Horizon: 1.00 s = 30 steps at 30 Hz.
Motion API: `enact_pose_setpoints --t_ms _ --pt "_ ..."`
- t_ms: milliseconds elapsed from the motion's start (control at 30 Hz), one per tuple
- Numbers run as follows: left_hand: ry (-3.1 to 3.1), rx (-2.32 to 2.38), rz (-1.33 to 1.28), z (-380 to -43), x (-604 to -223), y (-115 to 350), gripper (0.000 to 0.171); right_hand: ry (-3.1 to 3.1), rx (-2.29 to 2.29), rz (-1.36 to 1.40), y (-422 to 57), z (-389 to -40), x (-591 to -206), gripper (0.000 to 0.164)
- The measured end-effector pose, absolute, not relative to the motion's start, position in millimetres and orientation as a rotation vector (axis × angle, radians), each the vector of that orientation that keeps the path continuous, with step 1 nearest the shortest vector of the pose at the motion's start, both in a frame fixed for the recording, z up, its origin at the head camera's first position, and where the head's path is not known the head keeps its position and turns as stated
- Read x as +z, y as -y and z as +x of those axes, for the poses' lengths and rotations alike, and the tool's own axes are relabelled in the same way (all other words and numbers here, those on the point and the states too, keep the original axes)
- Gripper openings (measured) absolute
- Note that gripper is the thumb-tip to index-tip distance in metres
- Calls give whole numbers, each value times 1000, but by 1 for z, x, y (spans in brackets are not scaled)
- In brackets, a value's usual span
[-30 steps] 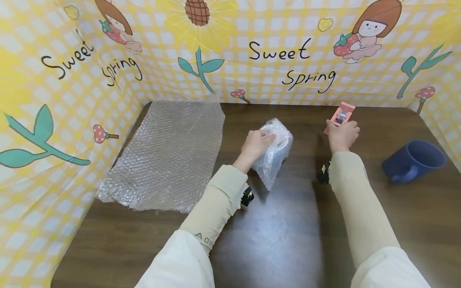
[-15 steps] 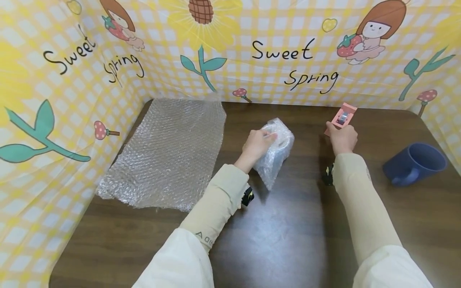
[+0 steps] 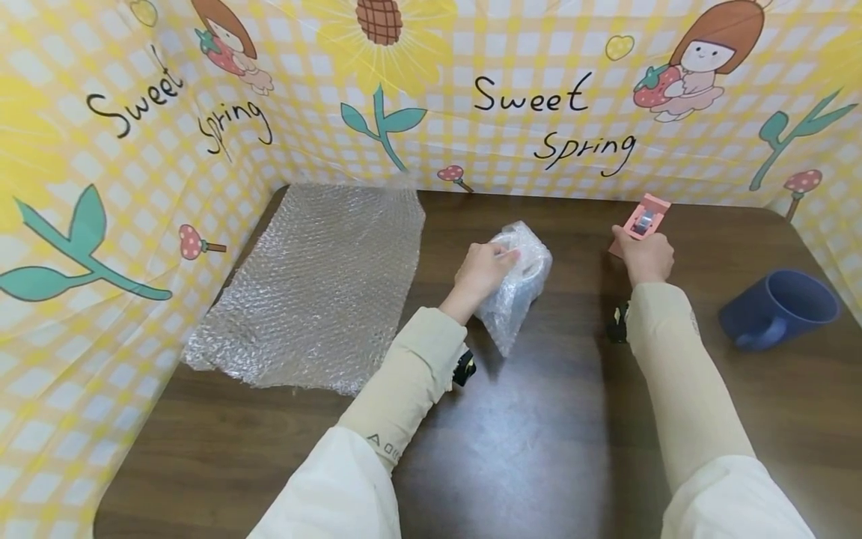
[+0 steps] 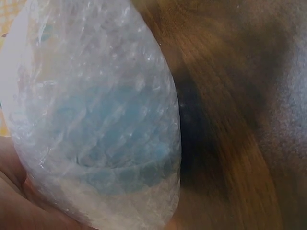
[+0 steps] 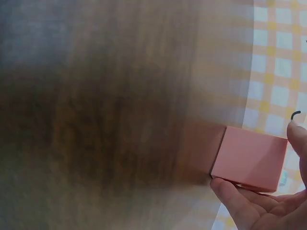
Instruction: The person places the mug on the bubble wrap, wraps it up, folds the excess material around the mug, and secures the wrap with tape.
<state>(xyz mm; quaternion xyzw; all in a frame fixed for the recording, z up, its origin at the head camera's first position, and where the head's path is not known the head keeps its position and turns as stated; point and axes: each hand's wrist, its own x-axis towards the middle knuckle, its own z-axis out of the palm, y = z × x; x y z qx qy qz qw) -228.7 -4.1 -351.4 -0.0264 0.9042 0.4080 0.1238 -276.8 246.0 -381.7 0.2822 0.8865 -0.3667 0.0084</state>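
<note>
In the head view my left hand [image 3: 481,271] pinches the top of a bubble-wrapped bundle [image 3: 528,277] at mid table. Up close in the left wrist view, a light blue thing with a curved edge shows through the bubble wrap [image 4: 105,124]; its kind is veiled by the wrap. Farther right, near the back edge, my right hand [image 3: 648,258] holds a pink tape dispenser [image 3: 635,226] with a clear roll in it. The right wrist view shows the thumb and a finger on opposite sides of the dispenser's pink end [image 5: 250,159], which is close to the tabletop.
A flat sheet of bubble wrap [image 3: 316,292] covers the back left of the brown wooden table [image 3: 512,449]. At the right a dark blue mug [image 3: 754,311] lies on its side. A yellow checked cloth [image 3: 512,45] stands as a wall behind and beside the table.
The fingers of my right hand have drawn in closer round the tape dispenser. My left hand stays on the wrapped bundle; the head view has shifted slightly.
</note>
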Motion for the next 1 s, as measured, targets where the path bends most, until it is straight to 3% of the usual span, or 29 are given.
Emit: enact_pose_setpoints --t_ms 567,1000 --pt "-2626 1190 -92 -228 -350 1 39 -2783 -1040 805 -273 -270 -381 78" --pt "-2633 1200 -86 -228 -351 4 39 -2768 -1005 305 -297 -261 -378 76"
